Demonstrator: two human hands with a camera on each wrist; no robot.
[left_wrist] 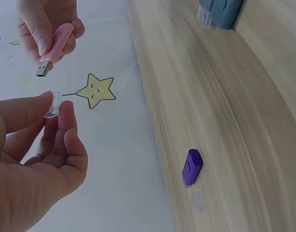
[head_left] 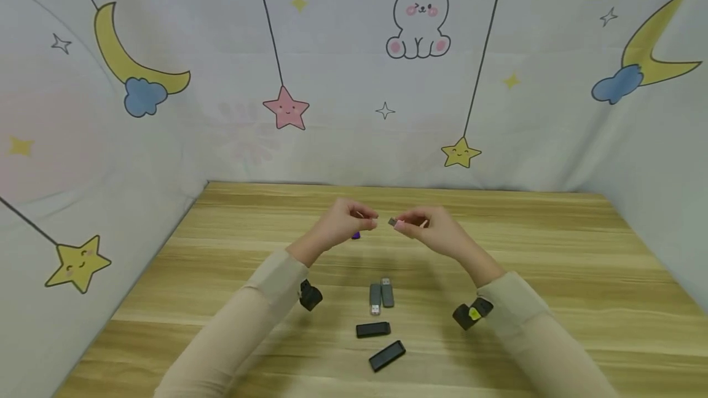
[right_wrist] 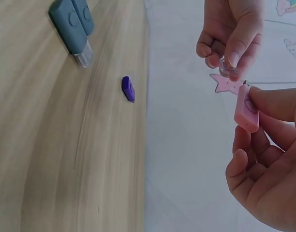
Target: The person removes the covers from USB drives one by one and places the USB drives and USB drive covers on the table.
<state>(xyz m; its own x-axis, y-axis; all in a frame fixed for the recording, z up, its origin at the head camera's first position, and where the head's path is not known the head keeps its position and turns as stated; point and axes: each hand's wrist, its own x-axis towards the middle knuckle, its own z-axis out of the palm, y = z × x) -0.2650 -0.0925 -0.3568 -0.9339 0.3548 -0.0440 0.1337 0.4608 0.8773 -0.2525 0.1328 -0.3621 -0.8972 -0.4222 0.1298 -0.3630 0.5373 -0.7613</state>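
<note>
Between thumb and fingertips, my left hand (head_left: pixel 350 222) pinches a small clear plastic cap (left_wrist: pixel 53 105). Facing it, my right hand (head_left: pixel 434 229) holds a pink USB stick (right_wrist: pixel 247 110), its bare metal plug (left_wrist: pixel 43 68) pointing towards the cap. A short gap separates plug and cap, both held up over the far part of the table. Below and beyond the left hand lies a purple USB stick (left_wrist: pixel 192 167), mostly hidden by that hand in the head view. Close to the purple stick in the left wrist view is a clear cap (left_wrist: pixel 197 202).
On the wooden table (head_left: pixel 221 263), two grey USB sticks (head_left: pixel 375 297) with clear caps lie side by side, turned opposite ways. Nearer me are a black USB stick (head_left: pixel 373 329) and another black stick (head_left: pixel 387 356). A printed cloth (head_left: pixel 354 152) hangs behind the table's far edge.
</note>
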